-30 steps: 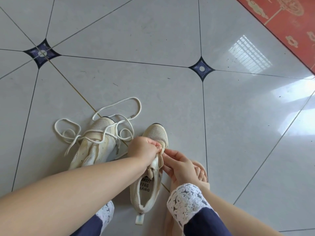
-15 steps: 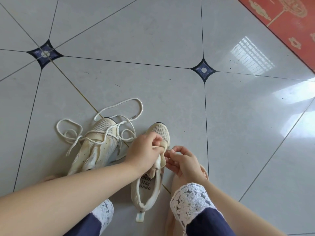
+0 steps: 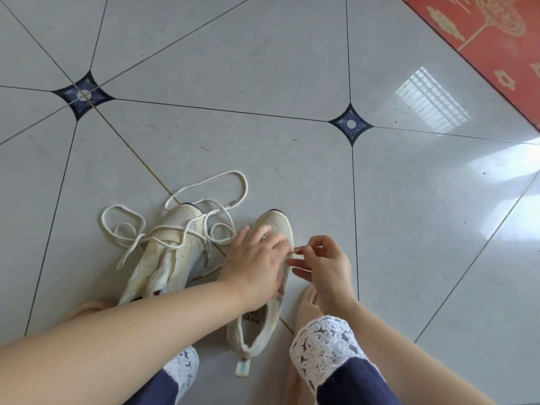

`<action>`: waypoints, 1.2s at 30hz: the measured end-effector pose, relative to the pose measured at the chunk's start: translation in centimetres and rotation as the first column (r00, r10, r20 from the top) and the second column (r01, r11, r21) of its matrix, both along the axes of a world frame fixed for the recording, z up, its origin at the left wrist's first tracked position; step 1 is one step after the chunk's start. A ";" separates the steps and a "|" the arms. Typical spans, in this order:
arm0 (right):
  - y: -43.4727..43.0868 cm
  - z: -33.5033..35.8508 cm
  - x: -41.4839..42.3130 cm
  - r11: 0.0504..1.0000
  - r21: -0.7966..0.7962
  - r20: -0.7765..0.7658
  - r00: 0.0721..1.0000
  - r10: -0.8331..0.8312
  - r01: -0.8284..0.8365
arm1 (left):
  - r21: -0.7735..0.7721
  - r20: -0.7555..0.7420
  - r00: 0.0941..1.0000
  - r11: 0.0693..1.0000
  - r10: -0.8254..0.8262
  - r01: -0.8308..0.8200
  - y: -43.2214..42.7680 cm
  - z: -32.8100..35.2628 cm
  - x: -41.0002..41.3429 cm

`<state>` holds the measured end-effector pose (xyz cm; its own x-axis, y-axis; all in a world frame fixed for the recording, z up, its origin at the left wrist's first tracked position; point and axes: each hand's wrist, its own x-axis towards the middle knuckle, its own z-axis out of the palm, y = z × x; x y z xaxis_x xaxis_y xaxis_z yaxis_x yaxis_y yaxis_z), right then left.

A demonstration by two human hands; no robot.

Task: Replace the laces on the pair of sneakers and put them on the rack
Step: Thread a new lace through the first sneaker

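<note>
Two cream mesh sneakers stand side by side on the tiled floor. The left sneaker [image 3: 171, 252] has a long white lace [image 3: 210, 185] looped loosely over and around it. My left hand [image 3: 254, 261] rests on the right sneaker [image 3: 276, 222], fingers spread over its upper and holding it down. Just to the right, my right hand [image 3: 324, 263] pinches a short bit of white lace [image 3: 296, 250] at the sneaker's side between thumb and fingers. The right sneaker's eyelets are hidden under my left hand.
Grey glossy floor tiles [image 3: 233, 68] with dark diamond insets spread all around. A red patterned mat [image 3: 491, 33] lies at the top right corner. My knees in navy trousers with white lace trim [image 3: 324, 343] and bare feet are below the shoes.
My left hand has gone from gripping the right sneaker's tongue area to lying spread over its upper. My right hand has pulled a little to the right with the lace end.
</note>
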<state>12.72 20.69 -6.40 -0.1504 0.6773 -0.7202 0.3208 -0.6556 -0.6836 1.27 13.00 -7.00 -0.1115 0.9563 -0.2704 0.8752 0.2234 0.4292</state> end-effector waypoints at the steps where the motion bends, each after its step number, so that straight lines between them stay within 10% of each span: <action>1: 0.4 0.2 0.1 0.998 0.002 -0.022 0.998 -0.059 0.059 | -0.003 -0.007 1.000 1.000 -0.002 0.002 -0.1 -0.1 0.0; 8: 7.9 3.9 2.4 0.820 0.035 -0.219 0.805 -0.551 0.571 | -0.022 -0.022 0.999 0.999 0.030 -0.030 -0.4 -0.4 -0.1; 14: 11.5 6.1 3.8 0.800 0.087 -0.394 0.758 -0.520 0.594 | -0.027 0.035 0.999 0.999 0.022 -0.021 3.0 0.1 0.9; 20: 8.0 3.6 3.8 0.989 0.063 0.046 0.991 0.130 -0.132 | 0.070 0.063 0.987 0.985 0.150 -0.155 1.5 0.3 -0.6; 24: 4.7 1.3 2.5 0.669 0.177 0.510 0.649 0.565 -0.722 | 0.140 0.100 0.977 0.969 0.191 -0.203 0.2 1.7 -1.0; 36: 3.8 1.8 -3.6 0.302 0.251 0.653 0.391 0.649 -0.920 | -0.030 0.235 0.971 0.999 0.051 -0.045 -2.1 1.3 -2.2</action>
